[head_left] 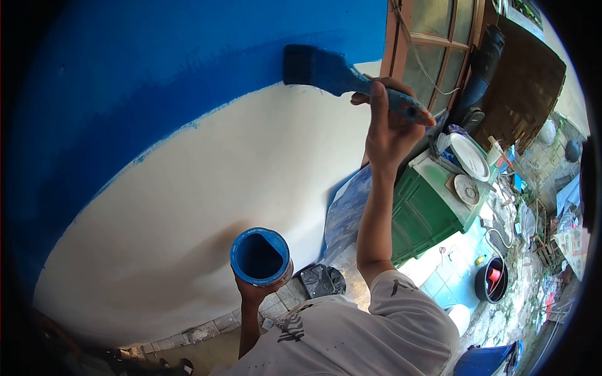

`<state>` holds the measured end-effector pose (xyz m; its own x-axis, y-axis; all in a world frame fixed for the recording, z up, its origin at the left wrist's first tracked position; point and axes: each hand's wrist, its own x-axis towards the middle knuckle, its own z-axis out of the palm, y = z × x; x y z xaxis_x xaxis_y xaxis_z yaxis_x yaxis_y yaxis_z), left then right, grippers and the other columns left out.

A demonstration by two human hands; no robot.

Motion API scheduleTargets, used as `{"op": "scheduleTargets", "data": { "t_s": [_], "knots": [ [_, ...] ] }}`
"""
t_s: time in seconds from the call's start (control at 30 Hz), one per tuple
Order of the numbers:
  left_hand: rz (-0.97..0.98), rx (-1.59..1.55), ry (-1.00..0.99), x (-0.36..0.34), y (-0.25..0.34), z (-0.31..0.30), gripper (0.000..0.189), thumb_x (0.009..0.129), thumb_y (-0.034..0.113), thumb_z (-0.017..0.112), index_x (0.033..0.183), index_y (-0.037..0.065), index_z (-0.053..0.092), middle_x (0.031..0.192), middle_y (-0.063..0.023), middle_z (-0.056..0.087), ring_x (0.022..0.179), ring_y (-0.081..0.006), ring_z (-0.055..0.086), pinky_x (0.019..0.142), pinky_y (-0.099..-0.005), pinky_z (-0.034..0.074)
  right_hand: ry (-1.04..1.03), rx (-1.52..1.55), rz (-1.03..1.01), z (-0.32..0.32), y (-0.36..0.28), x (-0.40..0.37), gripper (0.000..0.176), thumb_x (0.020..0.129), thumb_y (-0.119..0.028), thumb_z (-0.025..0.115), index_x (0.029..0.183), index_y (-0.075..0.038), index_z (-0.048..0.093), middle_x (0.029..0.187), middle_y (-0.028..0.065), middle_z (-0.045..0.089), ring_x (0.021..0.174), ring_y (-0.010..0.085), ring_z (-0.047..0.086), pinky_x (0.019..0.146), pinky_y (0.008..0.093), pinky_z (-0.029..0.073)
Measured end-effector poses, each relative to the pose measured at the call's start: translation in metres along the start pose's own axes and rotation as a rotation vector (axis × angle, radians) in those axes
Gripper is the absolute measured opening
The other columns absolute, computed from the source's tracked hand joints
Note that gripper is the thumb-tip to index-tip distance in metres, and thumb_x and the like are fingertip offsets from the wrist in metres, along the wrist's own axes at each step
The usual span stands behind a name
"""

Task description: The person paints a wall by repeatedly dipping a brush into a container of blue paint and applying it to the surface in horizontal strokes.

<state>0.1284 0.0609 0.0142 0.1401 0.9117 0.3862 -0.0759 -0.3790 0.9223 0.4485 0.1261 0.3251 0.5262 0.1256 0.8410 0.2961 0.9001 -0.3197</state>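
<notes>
My right hand [394,125] is closed around the handle of a wide paintbrush [335,70], its handle smeared with blue. The dark bristles overlap the lower edge of the blue paint on the wall [207,169], whose bare part below is white. Fresh, darker blue [157,106] runs in a curved band along that edge. Lower down, my left hand [254,291] is wrapped round an open paint can [259,257] from beneath. Blue paint coats the can's rim and inside.
Right of the wall is a brown-framed window [433,44]. Below it stands a green cabinet [420,213] with lids on top. A black bag [322,281] sits at the wall's foot. A black tub [491,281] and a blue bin [488,360] stand on the cluttered ground.
</notes>
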Motion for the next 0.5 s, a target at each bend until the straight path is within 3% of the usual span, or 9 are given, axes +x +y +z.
{"op": "scheduleTargets", "data": {
  "t_s": [0.2,0.27,0.33,0.37,0.4,0.43,0.47,0.5],
  "knots": [
    [0.027,0.034,0.010,-0.009,0.003,0.001,0.111,0.050,0.016,0.105,0.142,0.004,0.045,0.133,-0.0122,0.062,0.120,-0.0249,0.064,0.105,-0.0433,0.054,0.056,-0.144,-0.063,-0.037,0.023,0.037,0.014,0.099,-0.004,0.069,0.105,0.008,0.066,0.088,0.0131,0.075,0.075,0.0175,0.075,0.072,0.0276,0.061],
    [0.054,0.083,0.024,-0.019,-0.014,-0.006,0.109,0.050,0.015,0.105,0.141,0.004,0.046,0.132,-0.0119,0.062,0.119,-0.0245,0.065,0.105,-0.0431,0.055,0.096,-0.254,-0.090,-0.050,0.026,0.051,0.016,0.100,-0.004,0.067,0.108,0.010,0.067,0.090,0.0171,0.076,0.077,0.0205,0.077,0.074,0.0294,0.063],
    [0.088,0.127,0.040,-0.025,-0.027,-0.010,0.108,0.050,0.015,0.105,0.140,0.004,0.047,0.131,-0.0117,0.063,0.118,-0.0240,0.065,0.104,-0.0430,0.055,0.165,-0.337,-0.185,-0.060,0.027,0.060,0.016,0.100,-0.005,0.068,0.107,0.009,0.068,0.091,0.0155,0.076,0.078,0.0200,0.077,0.074,0.0294,0.063],
    [0.051,0.111,0.052,-0.028,-0.031,-0.011,0.107,0.050,0.014,0.105,0.140,0.004,0.047,0.131,-0.0114,0.063,0.118,-0.0239,0.065,0.104,-0.0427,0.055,0.148,-0.621,-0.319,-0.061,0.027,0.058,0.013,0.098,-0.005,0.070,0.104,0.006,0.071,0.091,0.0131,0.077,0.078,0.0187,0.076,0.074,0.0282,0.062],
    [0.011,0.099,0.060,-0.030,-0.033,-0.011,0.106,0.050,0.014,0.104,0.139,0.004,0.048,0.131,-0.0111,0.063,0.118,-0.0237,0.065,0.104,-0.0425,0.055,0.105,-0.687,-0.432,-0.056,0.026,0.054,0.009,0.098,-0.005,0.071,0.103,0.003,0.073,0.092,0.0108,0.077,0.079,0.0175,0.076,0.075,0.0276,0.061],
    [0.012,0.098,0.045,-0.031,-0.033,-0.010,0.106,0.050,0.014,0.104,0.139,0.004,0.048,0.131,-0.0111,0.063,0.118,-0.0237,0.065,0.104,-0.0425,0.055,0.054,-0.542,-0.364,-0.041,0.021,0.041,0.009,0.095,-0.002,0.072,0.104,0.000,0.073,0.092,0.0085,0.077,0.080,0.0150,0.075,0.075,0.0270,0.060],
    [0.014,0.095,0.039,-0.032,-0.034,-0.008,0.106,0.050,0.014,0.104,0.140,0.004,0.048,0.131,-0.0110,0.063,0.118,-0.0236,0.065,0.104,-0.0423,0.055,-0.012,-0.643,-0.480,-0.026,0.004,0.031,0.015,0.089,0.004,0.074,0.102,-0.002,0.073,0.093,0.0082,0.077,0.083,0.0164,0.075,0.076,0.0279,0.059],
    [0.016,0.092,0.034,-0.030,-0.034,-0.005,0.107,0.050,0.014,0.104,0.140,0.004,0.047,0.131,-0.0109,0.063,0.118,-0.0235,0.065,0.104,-0.0422,0.056,-0.068,-0.582,-0.455,-0.008,-0.007,0.014,0.021,0.082,0.007,0.076,0.100,-0.004,0.072,0.095,0.0089,0.076,0.087,0.0200,0.075,0.077,0.0292,0.058]
  ]
}}
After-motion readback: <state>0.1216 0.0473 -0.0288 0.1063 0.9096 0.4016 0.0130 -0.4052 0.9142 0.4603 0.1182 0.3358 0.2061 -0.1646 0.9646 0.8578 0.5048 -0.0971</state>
